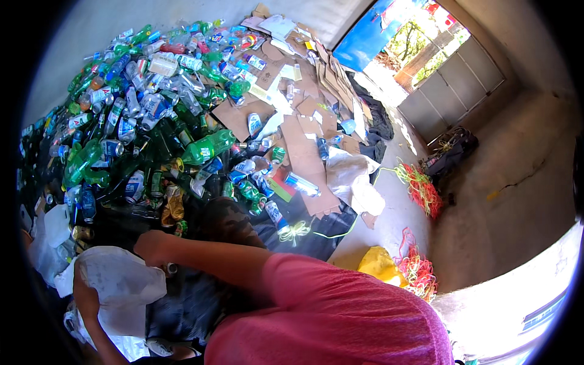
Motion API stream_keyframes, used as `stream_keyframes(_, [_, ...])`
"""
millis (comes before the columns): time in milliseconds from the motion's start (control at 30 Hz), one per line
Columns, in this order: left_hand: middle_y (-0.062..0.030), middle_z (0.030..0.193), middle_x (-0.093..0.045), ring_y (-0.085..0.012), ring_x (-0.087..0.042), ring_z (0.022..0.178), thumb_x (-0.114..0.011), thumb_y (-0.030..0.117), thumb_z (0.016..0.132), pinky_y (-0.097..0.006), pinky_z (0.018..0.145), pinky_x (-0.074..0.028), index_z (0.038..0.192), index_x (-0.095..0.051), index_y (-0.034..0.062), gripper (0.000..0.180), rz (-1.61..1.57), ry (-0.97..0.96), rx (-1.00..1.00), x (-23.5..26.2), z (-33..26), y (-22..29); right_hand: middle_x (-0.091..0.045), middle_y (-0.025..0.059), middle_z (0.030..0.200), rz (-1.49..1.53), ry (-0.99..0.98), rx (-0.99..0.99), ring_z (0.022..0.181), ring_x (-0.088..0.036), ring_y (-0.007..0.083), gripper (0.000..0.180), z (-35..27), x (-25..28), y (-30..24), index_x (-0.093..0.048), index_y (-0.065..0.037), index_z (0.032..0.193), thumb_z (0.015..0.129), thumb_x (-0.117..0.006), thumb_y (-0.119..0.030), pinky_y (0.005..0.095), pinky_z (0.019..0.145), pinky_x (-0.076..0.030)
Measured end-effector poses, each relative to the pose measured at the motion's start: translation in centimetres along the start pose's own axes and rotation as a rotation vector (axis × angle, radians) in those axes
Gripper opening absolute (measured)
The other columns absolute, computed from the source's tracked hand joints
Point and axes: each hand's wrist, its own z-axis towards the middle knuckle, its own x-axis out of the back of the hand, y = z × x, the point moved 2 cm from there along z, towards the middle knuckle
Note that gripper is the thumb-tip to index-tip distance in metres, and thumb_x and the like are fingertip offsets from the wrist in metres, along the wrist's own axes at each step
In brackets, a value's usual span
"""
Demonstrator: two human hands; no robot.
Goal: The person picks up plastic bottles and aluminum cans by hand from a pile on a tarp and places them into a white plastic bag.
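Note:
A translucent white plastic sack [118, 277] lies at the lower left, its top spread out between my hands. My left hand [85, 297] is at its left edge, fingers curled on the plastic and partly hidden. Closed in a fist, my right hand [152, 248] is at the sack's upper right edge and appears to pinch the rim; its fingertips are out of sight. Just below that fist a small can end [171, 267] shows against black plastic sheeting [179, 310].
A big heap of empty bottles and cans [143, 118] fills the left. Flattened cardboard [304, 152] covers the middle, with a white bag [353, 176] beside it. Tangled pink and yellow twine [420, 188] and a yellow sack [382, 266] lie right. A doorway with a blue door [368, 33] stands beyond.

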Motion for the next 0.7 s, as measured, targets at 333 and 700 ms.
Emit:
stream_keyframes(333, [-0.0215, 0.147, -0.047, -0.0376, -0.041, 0.14, -0.03, -0.02, 0.076, -0.043, 0.118, -0.028, 0.149, -0.039, 0.007, 0.079, -0.047, -0.011, 0.002, 0.7, -0.5, 0.4, -0.07, 0.0177, 0.097, 0.044, 0.018, 0.048, 0.095, -0.068, 0.0378, 0.029, -0.1, 0.6, -2.1, -0.07, -0.004, 0.095, 0.073, -0.069, -0.021, 0.0468, 0.078, -0.055])
stream_keyframes(700, [-0.0213, 0.142, -0.052, -0.037, -0.046, 0.135, -0.035, -0.02, 0.073, -0.039, 0.115, -0.033, 0.147, -0.042, 0.0054, 0.078, -0.001, 0.077, 0.105, 1.9, -2.4, 2.1, -0.067, 0.0206, 0.109, 0.424, 0.581, -0.011, 0.101, -0.066, 0.0327, 0.034, -6.1, 11.3, 4.7, -0.063, -0.002, 0.117, 0.088, -0.065, -0.02, 0.0423, 0.085, -0.052])
